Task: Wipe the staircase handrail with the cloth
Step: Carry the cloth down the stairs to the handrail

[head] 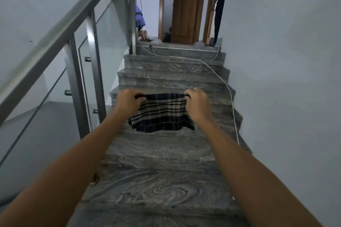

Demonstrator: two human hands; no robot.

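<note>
A dark blue and beige striped cloth (pixel 162 112) hangs spread out in front of me over the stairs. My left hand (pixel 128 100) grips its upper left corner and my right hand (pixel 197 100) grips its upper right corner, so its top edge is pulled taut between them. The metal handrail (pixel 60 33) runs diagonally up the left side, from the lower left to the landing. Both hands are well to the right of it and do not touch it.
Grey marble steps (pixel 166 153) climb to a landing with a wooden door (pixel 186 5). Glass panels (pixel 108 29) and steel posts (pixel 94 64) stand under the rail. A white cable (pixel 231 97) trails down the steps on the right. One person is at the landing's left, another stands at the right.
</note>
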